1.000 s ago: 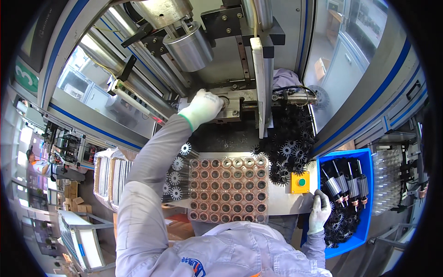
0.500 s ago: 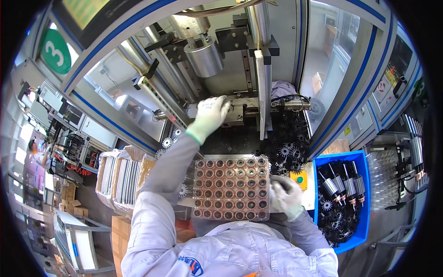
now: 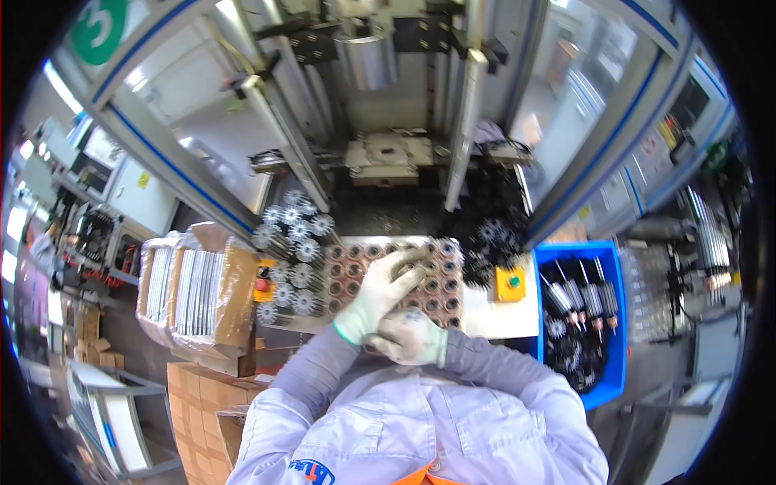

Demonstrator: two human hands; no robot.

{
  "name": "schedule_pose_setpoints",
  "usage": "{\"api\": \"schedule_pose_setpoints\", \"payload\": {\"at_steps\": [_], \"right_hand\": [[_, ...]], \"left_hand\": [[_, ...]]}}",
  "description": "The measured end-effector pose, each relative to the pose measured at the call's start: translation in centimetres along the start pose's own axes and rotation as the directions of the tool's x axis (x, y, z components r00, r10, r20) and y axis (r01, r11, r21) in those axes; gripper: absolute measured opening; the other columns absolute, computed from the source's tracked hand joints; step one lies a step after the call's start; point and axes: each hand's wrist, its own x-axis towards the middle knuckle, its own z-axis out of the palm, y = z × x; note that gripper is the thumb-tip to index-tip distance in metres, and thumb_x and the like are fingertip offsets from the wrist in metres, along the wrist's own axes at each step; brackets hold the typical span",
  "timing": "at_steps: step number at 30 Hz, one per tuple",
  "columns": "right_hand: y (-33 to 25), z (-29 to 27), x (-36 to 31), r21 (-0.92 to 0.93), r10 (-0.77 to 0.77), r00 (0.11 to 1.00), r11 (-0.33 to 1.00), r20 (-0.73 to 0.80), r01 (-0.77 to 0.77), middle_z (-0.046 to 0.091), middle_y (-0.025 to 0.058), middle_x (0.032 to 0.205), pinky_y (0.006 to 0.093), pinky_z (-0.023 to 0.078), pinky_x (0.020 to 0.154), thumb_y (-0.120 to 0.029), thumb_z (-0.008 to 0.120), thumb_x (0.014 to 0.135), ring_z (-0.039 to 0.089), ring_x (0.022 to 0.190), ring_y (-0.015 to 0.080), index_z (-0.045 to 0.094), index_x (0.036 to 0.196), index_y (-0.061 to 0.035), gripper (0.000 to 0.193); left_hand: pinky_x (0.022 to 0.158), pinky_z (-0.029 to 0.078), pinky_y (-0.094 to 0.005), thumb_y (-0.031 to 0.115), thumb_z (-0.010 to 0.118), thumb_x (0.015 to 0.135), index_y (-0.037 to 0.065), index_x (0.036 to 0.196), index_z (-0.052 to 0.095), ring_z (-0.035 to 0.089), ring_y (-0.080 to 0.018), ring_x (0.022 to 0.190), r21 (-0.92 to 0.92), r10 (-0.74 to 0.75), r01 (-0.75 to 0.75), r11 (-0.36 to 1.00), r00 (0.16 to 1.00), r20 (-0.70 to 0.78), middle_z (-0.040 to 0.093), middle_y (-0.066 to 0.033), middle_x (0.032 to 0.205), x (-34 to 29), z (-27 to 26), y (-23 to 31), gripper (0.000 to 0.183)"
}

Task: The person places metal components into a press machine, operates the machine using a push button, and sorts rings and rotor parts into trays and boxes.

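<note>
A clear plastic tray (image 3: 334, 284) lies in front of me, its rows of pockets filled with copper-coloured rings with dark centres. My left hand (image 3: 388, 287), in a pale glove with dark-stained fingertips, reaches over the tray's middle. Its fingers stretch forward to the right, the thumb slightly apart, and I see nothing held. Below it, at the tray's near edge, is my right hand (image 3: 411, 335), also gloved. It points left, close to the left wrist, with its fingertips partly hidden there; whether it holds anything cannot be made out.
Beyond the tray stands a press with a metal cylinder (image 3: 370, 61) above a fixture block (image 3: 388, 153). Toothed star-shaped discs (image 3: 299, 230) sit left, black ones (image 3: 489, 234) right. A blue bin (image 3: 618, 347) holds rotors on shafts. Left is a carton (image 3: 234, 307) of metal rods.
My left hand has come back from the press fixture to the tray. My right hand has moved left from the tray's right side to its near edge. The view has shifted.
</note>
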Motion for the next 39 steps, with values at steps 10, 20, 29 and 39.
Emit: {"api": "schedule_pose_setpoints", "payload": {"at_steps": [10, 20, 29, 39], "right_hand": [[1.1, -5.7, -0.8, -0.16, 0.251, 0.96, 0.95, -0.127, -0.269, 0.065, 0.0165, 0.079, 0.0475, 0.052, 0.07, -0.038, 0.059, 0.093, 0.065, 0.075, 0.036, 0.069, 0.091, -0.0077, 0.032], [15.5, -18.3, -6.9, -0.516, 0.472, 0.765, 0.564, -0.439, -0.645, 0.066, 0.0197, 0.103, 0.0446, 0.051, 0.09, -0.009, 0.062, 0.077, 0.063, 0.1, 0.0385, 0.069, 0.108, -0.0037, 0.032], [8.0, -15.7, -0.6, 0.381, 0.499, 0.757, 0.855, -0.422, -0.352, 0.071, 0.008, 0.098, 0.0283, 0.055, 0.077, -0.016, 0.066, 0.094, 0.066, 0.084, 0.0137, 0.066, 0.114, 0.0019, 0.027], [3.7, -6.4, 6.3, 0.87, 0.668, 0.729, 0.441, -0.152, -0.222, 0.07, 0.009, 0.101, 0.0288, 0.059, 0.067, -0.034, 0.065, 0.096, 0.07, 0.081, 0.0163, 0.061, 0.116, 0.0006, 0.04]], "left_hand": [[0.11, 0.039, -0.0398, 0.03, 0.057, 0.098, -0.005, 0.146, 0.03, 0.049, -0.0303, 0.13, -0.151, -0.052, 0.026, 0.988, 0.985, -0.166, 0.047, -0.0236, 0.142, -1.3, -1.6, -2.6, 0.066], [0.087, 0.051, -0.0274, 0.001, 0.057, 0.094, -0.005, 0.13, 0.05, 0.062, -0.0133, 0.097, -0.021, -0.04, 0.034, 0.999, 0.804, -0.593, 0.066, -0.0114, 0.115, -8.4, -10.1, -1.0, 0.037], [0.099, 0.049, -0.0361, 0.012, 0.062, 0.09, 0.003, 0.133, 0.056, 0.058, -0.0268, 0.118, 0.467, 0.234, -0.103, 0.878, 0.944, -0.231, 0.055, -0.0148, 0.136, -3.4, -5.8, -1.2, 0.044], [0.075, 0.053, -0.0231, 0.001, 0.072, 0.087, -0.003, 0.114, 0.064, 0.063, -0.0092, 0.083, -0.317, -0.143, 0.024, 0.948, 0.923, -0.357, 0.069, -0.0059, 0.097, -0.2, -4.2, -1.6, 0.029]]}}
